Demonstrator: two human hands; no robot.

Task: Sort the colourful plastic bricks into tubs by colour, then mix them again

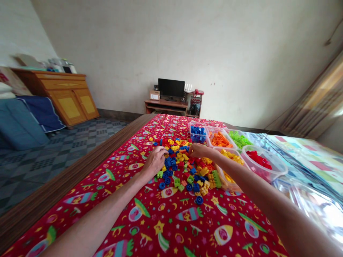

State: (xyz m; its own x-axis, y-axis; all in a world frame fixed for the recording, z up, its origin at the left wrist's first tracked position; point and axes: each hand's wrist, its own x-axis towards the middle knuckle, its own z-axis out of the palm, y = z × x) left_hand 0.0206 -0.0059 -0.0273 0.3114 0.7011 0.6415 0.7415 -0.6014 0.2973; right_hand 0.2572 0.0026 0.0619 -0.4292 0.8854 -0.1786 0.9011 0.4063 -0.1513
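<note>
A heap of mixed plastic toy bricks [184, 167], blue, yellow, red, orange and green, lies on a red patterned cloth [166, 217]. My left hand [154, 161] rests on the heap's left edge, fingers curled down onto the bricks. My right hand [197, 150] is over the far side of the heap, fingers pinched together among the bricks; what they hold is hidden. Clear tubs stand behind and to the right: blue bricks [197, 132], orange bricks [220, 139], green bricks [239, 139], yellow bricks [232, 157] and red bricks [259, 160].
The cloth covers a wooden table whose bare edge [61, 182] runs along the left. A shiny plastic sheet [308, 192] lies right of the tubs. Across the tiled floor stand a wooden cabinet [66, 96] and a low desk with a monitor [171, 89].
</note>
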